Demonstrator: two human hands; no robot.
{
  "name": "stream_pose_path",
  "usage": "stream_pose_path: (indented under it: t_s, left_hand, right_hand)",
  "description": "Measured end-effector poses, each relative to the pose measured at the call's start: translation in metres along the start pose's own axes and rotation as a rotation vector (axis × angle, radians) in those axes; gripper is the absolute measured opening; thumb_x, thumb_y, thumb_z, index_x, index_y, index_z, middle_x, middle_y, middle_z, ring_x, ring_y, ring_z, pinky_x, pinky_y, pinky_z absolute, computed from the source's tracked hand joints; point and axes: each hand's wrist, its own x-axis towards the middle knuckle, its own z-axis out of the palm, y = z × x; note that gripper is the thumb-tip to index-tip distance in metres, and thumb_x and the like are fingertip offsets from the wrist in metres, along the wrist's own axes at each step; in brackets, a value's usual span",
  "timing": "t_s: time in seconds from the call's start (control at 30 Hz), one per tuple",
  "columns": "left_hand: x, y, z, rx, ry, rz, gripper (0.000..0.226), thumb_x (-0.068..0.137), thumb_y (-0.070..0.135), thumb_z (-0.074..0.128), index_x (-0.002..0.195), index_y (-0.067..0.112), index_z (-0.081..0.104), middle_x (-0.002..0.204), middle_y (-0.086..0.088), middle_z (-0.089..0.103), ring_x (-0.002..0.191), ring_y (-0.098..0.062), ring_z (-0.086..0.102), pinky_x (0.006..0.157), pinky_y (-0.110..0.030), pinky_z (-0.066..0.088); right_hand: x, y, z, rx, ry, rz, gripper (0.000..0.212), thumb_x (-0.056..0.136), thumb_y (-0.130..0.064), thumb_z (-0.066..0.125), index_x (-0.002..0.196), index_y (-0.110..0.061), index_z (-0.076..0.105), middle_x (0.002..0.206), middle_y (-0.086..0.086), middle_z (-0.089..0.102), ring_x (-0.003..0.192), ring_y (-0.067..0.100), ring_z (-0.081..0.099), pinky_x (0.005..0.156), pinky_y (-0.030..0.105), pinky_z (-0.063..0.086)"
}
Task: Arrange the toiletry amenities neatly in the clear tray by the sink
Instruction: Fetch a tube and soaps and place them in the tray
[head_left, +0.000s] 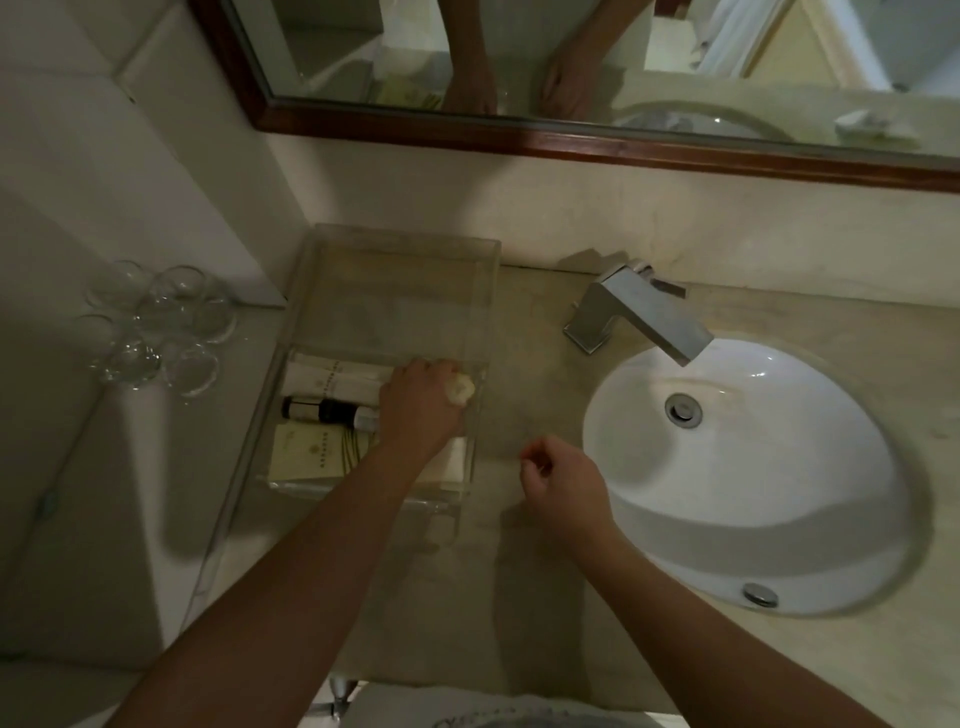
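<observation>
A clear tray (485, 291) sits on the counter left of the sink. Its near half holds a white packet (332, 379), small dark bottles (322, 409) lying on their sides, a pale green box (311, 452) and a white packet (457, 460). My left hand (421, 410) is inside the tray and grips a small round cream-coloured item (462, 392). My right hand (561, 480) hovers over the counter just right of the tray, fingers curled, with nothing visible in them.
Several upturned glasses (156, 327) stand on the counter at the left. A white sink (748, 467) with a chrome faucet (639, 317) lies to the right. A wood-framed mirror (571, 140) hangs above. The tray's far half holds nothing.
</observation>
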Motion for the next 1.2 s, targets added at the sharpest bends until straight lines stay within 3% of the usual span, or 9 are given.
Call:
stream_pose_path:
  t_s: [0.23, 0.63, 0.83, 0.9, 0.97, 1.2]
  left_hand:
    - [0.004, 0.0, 0.001, 0.096, 0.021, -0.017, 0.042, 0.071, 0.042, 0.071, 0.103, 0.016, 0.06, 0.105, -0.01, 0.06, 0.101, -0.03, 0.053, 0.08, -0.04, 0.042]
    - [0.009, -0.001, -0.001, 0.115, -0.02, 0.016, 0.031, 0.079, 0.034, 0.067, 0.107, 0.021, 0.063, 0.106, -0.005, 0.063, 0.102, -0.028, 0.055, 0.08, -0.038, 0.039]
    - [0.004, 0.004, -0.004, 0.182, 0.026, 0.017, 0.024, 0.08, 0.029, 0.065, 0.102, 0.02, 0.065, 0.101, -0.009, 0.064, 0.098, -0.03, 0.056, 0.078, -0.039, 0.042]
    - [0.007, 0.009, -0.011, 0.152, 0.039, -0.039, 0.022, 0.079, 0.028, 0.066, 0.098, 0.017, 0.064, 0.1, -0.01, 0.064, 0.096, -0.031, 0.056, 0.077, -0.04, 0.043]
    - [-0.042, 0.067, -0.012, 0.132, 0.101, 0.145, 0.023, 0.079, 0.026, 0.066, 0.099, 0.014, 0.062, 0.101, -0.012, 0.063, 0.096, -0.032, 0.055, 0.078, -0.041, 0.044]
    - [-0.05, 0.048, -0.015, 0.011, 0.22, 0.07, 0.031, 0.079, 0.02, 0.063, 0.11, 0.016, 0.063, 0.109, -0.01, 0.063, 0.101, -0.031, 0.054, 0.082, -0.04, 0.045]
  right_hand:
    - [-0.002, -0.001, -0.001, 0.0, -0.002, 0.007, 0.007, 0.083, -0.016, 0.061, 0.083, -0.022, 0.065, 0.071, -0.01, 0.058, 0.067, 0.011, 0.054, 0.059, 0.023, 0.038]
    - [0.003, -0.005, 0.001, -0.019, 0.013, 0.013, 0.007, 0.083, -0.019, 0.06, 0.085, -0.02, 0.066, 0.072, -0.007, 0.061, 0.069, 0.013, 0.057, 0.062, 0.027, 0.043]
    - [0.002, -0.007, -0.005, -0.002, 0.011, 0.017, 0.009, 0.085, -0.017, 0.06, 0.091, -0.022, 0.065, 0.074, -0.01, 0.059, 0.066, 0.004, 0.054, 0.06, 0.02, 0.037]
    - [0.012, -0.008, -0.006, -0.001, -0.002, 0.022, 0.017, 0.085, -0.018, 0.059, 0.101, -0.022, 0.065, 0.077, -0.009, 0.06, 0.069, 0.006, 0.056, 0.062, 0.022, 0.039]
    - [-0.049, 0.02, -0.05, 0.056, 0.16, 0.048, 0.025, 0.086, -0.021, 0.059, 0.11, -0.021, 0.063, 0.085, -0.005, 0.064, 0.076, 0.012, 0.06, 0.068, 0.027, 0.045]
    - [-0.044, 0.035, -0.043, 0.047, 0.118, 0.127, 0.031, 0.086, -0.027, 0.059, 0.117, -0.021, 0.059, 0.095, -0.003, 0.065, 0.088, 0.016, 0.063, 0.081, 0.034, 0.051]
